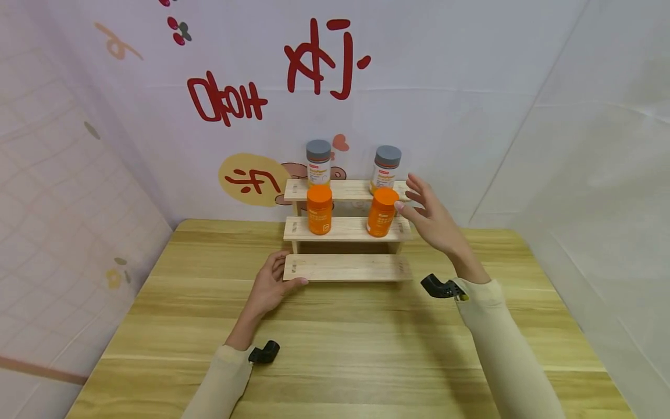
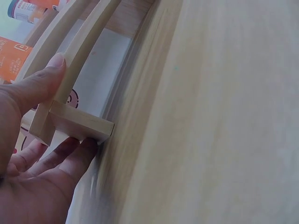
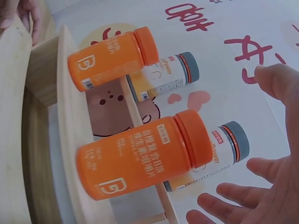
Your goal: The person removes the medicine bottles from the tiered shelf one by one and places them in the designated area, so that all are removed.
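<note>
A three-tier wooden display stand stands against the back wall. My left hand grips the left end of its lowest step, thumb on the front edge and fingers around the side by the support leg. On the middle step stand two orange pill bottles, a left one and a right one. Two white bottles with grey caps, a left one and a right one, stand on the top step behind them. My right hand hovers with spread fingers beside the right-hand bottles, holding nothing.
The stand rests at the back of a wood-grain table. A white cloth wall with red lettering and cartoon prints rises right behind it. A patterned side wall borders the left.
</note>
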### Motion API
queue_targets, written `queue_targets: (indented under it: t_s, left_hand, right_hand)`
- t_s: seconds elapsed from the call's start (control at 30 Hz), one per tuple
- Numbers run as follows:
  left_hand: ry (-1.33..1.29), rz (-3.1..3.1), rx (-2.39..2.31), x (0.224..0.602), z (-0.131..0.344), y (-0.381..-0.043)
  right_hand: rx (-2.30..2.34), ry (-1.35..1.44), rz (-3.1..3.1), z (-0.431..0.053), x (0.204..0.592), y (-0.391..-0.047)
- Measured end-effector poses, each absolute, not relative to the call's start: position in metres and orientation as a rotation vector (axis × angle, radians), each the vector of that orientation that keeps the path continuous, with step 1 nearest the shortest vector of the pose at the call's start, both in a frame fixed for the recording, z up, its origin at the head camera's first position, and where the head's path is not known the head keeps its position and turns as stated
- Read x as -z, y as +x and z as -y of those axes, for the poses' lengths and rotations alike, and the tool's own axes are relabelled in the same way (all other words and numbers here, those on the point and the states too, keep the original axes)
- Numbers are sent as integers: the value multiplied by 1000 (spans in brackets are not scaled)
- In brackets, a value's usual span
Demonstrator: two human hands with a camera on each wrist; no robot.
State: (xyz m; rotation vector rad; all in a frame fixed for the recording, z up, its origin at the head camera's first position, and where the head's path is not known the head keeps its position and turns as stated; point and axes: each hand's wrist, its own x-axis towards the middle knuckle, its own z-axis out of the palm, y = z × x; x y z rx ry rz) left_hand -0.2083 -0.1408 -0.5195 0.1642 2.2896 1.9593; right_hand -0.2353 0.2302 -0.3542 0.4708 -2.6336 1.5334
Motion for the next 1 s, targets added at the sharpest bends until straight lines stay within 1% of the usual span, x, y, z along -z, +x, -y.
queue_targets:
  t_s: [0.1, 0.3, 0.8, 1.0]
  left_hand:
    - [163, -2295, -1956, 520, 141, -208]
    - [176, -2301, -1944, 522, 142, -210]
    - [163, -2309, -1932, 522, 142, -210]
    - [173, -2313, -1933, 523, 143, -210]
  right_hand:
    - [-1554, 478, 2649, -230, 349, -240]
    - [-1578, 399, 2692, -229, 341, -251]
    - [-1671, 220, 2683, -229, 341, -288]
    - [-1687, 199, 2688, -226, 339, -298]
